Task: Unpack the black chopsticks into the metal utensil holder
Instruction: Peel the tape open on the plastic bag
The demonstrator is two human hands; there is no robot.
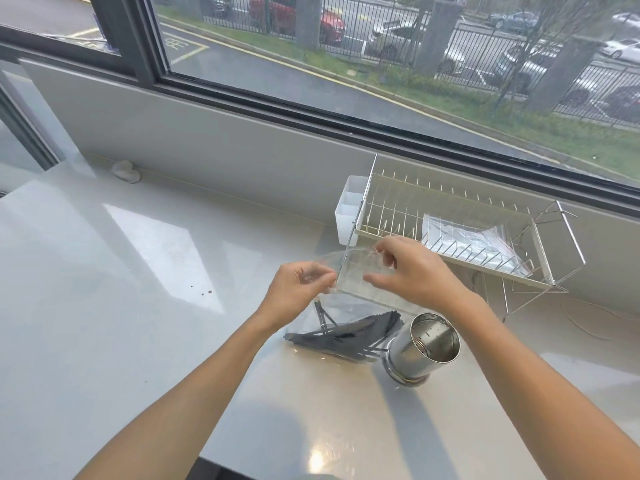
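Note:
A clear plastic bag (349, 282) hangs above the counter with its mouth held up between both hands. My left hand (298, 289) pinches the bag's left top edge. My right hand (412, 268) pinches the right top edge, fingers curled on the film. Several black chopsticks (346, 336) lie in a loose fan in the bag's lower part, resting on the white counter (138, 323). Just right of them stands the shiny metal utensil holder (424, 348), upright, open at the top and with nothing visible inside.
A dish rack (450, 220) on wire legs stands behind the hands, with a clear plastic wrapper (474, 240) lying in it and a white plastic caddy (349, 209) on its left end. A crumpled white scrap (126, 170) lies by the wall at the back left. A window runs along the back.

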